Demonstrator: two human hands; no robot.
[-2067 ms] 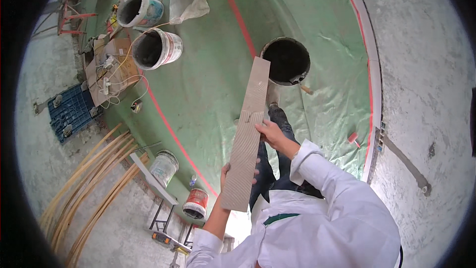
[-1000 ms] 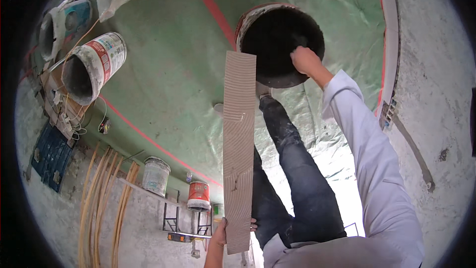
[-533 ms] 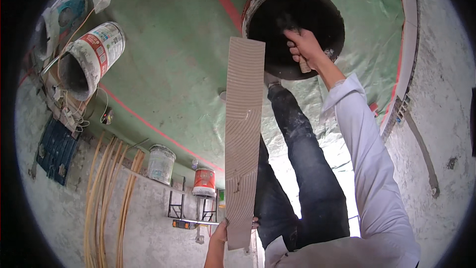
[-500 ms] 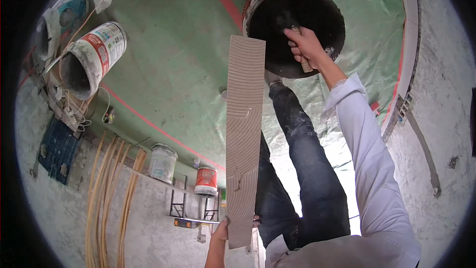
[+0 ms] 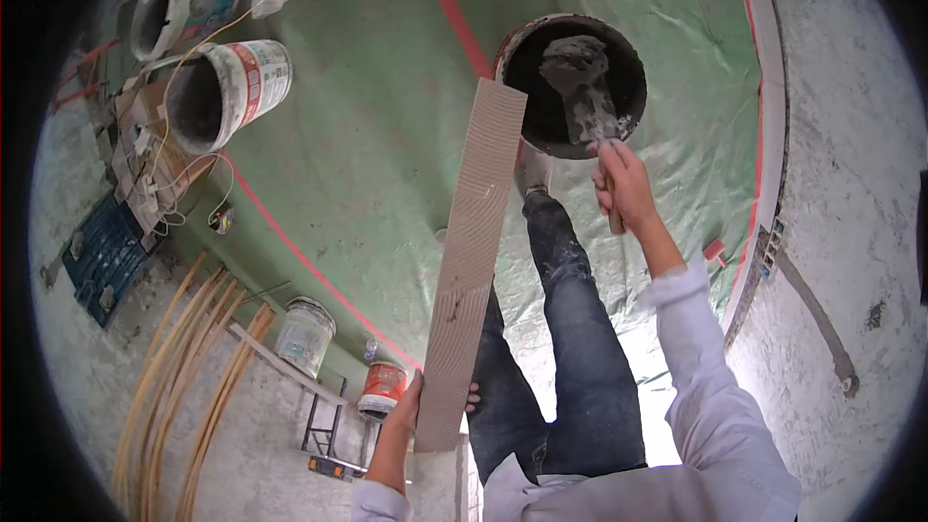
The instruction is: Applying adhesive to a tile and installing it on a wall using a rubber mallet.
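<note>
My left hand (image 5: pixel 410 404) is closed around the lower end of a long, narrow tile strip (image 5: pixel 468 261). Grey adhesive combed into ridges coats its upward face, and the strip leans away from me, slightly to the right. In my right hand (image 5: pixel 626 184) is the handle of a trowel (image 5: pixel 592 116); its blade points away from me and carries a lump of wet grey mortar (image 5: pixel 572 60). The trowel's blade is over the mouth of a dark-insided bucket (image 5: pixel 505 50), just right of the strip's far end. How deep the bucket is filled cannot be made out.
Green sheeting (image 5: pixel 358 135) with red lines covers the floor. A white-and-red bucket (image 5: pixel 259 82) lies tipped at the left, near cables and a blue panel (image 5: pixel 108 256). Wooden strips (image 5: pixel 174 367), a pale bucket (image 5: pixel 305 336) and a red-and-white bucket (image 5: pixel 385 382) stand lower left.
My right hand has drawn back out of the bucket toward me, bringing the mortar-laden trowel blade into sight. The tile strip has tilted, its lower end shifting left with my left hand.
</note>
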